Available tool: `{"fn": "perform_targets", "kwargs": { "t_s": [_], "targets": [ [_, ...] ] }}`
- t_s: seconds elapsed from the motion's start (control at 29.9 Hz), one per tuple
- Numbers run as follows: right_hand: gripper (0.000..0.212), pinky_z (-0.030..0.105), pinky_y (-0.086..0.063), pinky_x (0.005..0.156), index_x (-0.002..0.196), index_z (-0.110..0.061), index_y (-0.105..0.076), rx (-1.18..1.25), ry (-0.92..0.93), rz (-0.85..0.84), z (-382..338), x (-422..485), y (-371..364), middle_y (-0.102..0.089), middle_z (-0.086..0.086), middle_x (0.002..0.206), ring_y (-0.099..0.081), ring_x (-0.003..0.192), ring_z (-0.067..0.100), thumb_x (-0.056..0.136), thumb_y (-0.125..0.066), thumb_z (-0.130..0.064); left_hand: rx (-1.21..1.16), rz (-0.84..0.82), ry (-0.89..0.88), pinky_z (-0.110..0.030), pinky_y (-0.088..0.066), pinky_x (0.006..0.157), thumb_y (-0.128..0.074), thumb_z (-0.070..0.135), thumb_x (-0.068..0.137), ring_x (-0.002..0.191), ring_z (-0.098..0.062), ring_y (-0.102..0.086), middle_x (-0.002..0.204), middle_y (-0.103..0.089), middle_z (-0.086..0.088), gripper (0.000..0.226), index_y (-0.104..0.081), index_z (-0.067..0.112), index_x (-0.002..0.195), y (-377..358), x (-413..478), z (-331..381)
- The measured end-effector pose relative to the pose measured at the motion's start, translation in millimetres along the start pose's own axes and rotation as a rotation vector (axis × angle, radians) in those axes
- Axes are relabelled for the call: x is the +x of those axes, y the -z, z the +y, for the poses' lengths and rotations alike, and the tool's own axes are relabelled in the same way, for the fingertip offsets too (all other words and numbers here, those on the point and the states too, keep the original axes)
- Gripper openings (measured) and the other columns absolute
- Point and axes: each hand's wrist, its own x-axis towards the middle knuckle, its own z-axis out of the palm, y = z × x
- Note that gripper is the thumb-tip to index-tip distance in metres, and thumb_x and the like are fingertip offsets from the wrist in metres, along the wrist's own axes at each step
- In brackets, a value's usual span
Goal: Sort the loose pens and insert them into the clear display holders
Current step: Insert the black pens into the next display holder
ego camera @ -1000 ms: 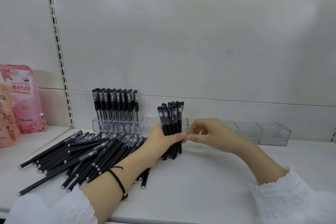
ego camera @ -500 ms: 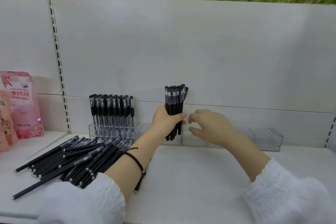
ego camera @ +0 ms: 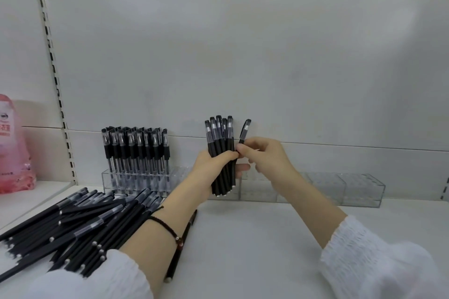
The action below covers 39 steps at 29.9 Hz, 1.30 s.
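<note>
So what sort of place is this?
Most likely a shop shelf being stocked: white shelving with a slotted upright, clear display holders partly filled, loose pens piled in front, and a pink pouch of product alongside.

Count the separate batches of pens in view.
4: upright row in the clear holder; loose pile on the shelf, left; bundle gripped by the left hand; single pen pinched by the right hand. The left forearm may hide more.

We see soft, even, bright light, faint shadows, slight blur throughout, and wide-angle bending at the edges.
</note>
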Motion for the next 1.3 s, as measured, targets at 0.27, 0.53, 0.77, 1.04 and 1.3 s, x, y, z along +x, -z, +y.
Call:
{"fn": "perform_targets", "kwargs": {
  "t_s": [0.27, 0.53, 0.77, 1.04, 1.3],
  "targets": [
    [0.008, 0.013, -0.041, 0.064, 0.092, -0.019, -0.059, -0.178, 0.158, 0.326, 11, 14, 7, -0.061, -0.007, 0.083, -0.054, 0.074, 0.005, 0.097, -0.054, -0.023, -0.075, 0.174, 0.051, -0.037, -0.061, 0.071, -0.062, 0.000, 0.089, 0.076, -0.026, -0.074, 0.090, -0.073, -0.015, 0.010, -0.065, -0.002, 0.099, 11, -1, -6],
    [0.010, 0.038, -0.050, 0.077, 0.096, -0.019, -0.062, -0.568, 0.152, 0.143, 30, 9, 5, -0.066, -0.004, 0.092, -0.060, 0.086, 0.019, 0.096, -0.054, -0.024, -0.156, 0.132, 0.084, -0.029, -0.059, 0.059, -0.064, 0.004, 0.090, 0.065, -0.021, -0.071, 0.076, -0.071, -0.017, 0.018, -0.064, 0.002, 0.108, 10, -4, -3],
    [0.022, 0.032, -0.044, 0.065, 0.099, -0.028, -0.047, -0.610, 0.074, 0.230, 34, 5, 0, -0.059, -0.012, 0.078, -0.058, 0.078, 0.018, 0.088, -0.066, -0.031, -0.191, 0.115, 0.075, -0.027, -0.057, 0.054, -0.066, 0.000, 0.088, 0.068, -0.021, -0.073, 0.079, -0.073, -0.014, 0.021, -0.060, -0.006, 0.108, 5, -8, -3],
    [0.015, 0.029, -0.047, 0.068, 0.075, -0.024, -0.065, -0.465, 0.086, 0.230, 31, 3, 4, -0.064, -0.011, 0.074, -0.059, 0.074, 0.010, 0.085, -0.064, -0.034, -0.151, 0.126, 0.093, -0.027, -0.059, 0.056, -0.063, 0.000, 0.090, 0.067, -0.020, -0.073, 0.079, -0.075, -0.014, 0.009, -0.063, -0.003, 0.099, 2, -9, -6],
    [0.002, 0.020, -0.043, 0.058, 0.086, -0.018, -0.070, 0.029, 0.022, 0.164, 11, 0, -3, -0.063, -0.005, 0.071, -0.052, 0.061, 0.006, 0.087, -0.071, -0.020, -0.126, 0.072, 0.074, -0.034, -0.061, 0.062, -0.065, 0.001, 0.088, 0.072, -0.028, -0.073, 0.086, -0.074, -0.022, 0.016, -0.062, -0.009, 0.100, -1, -8, -9]
  ]
}}
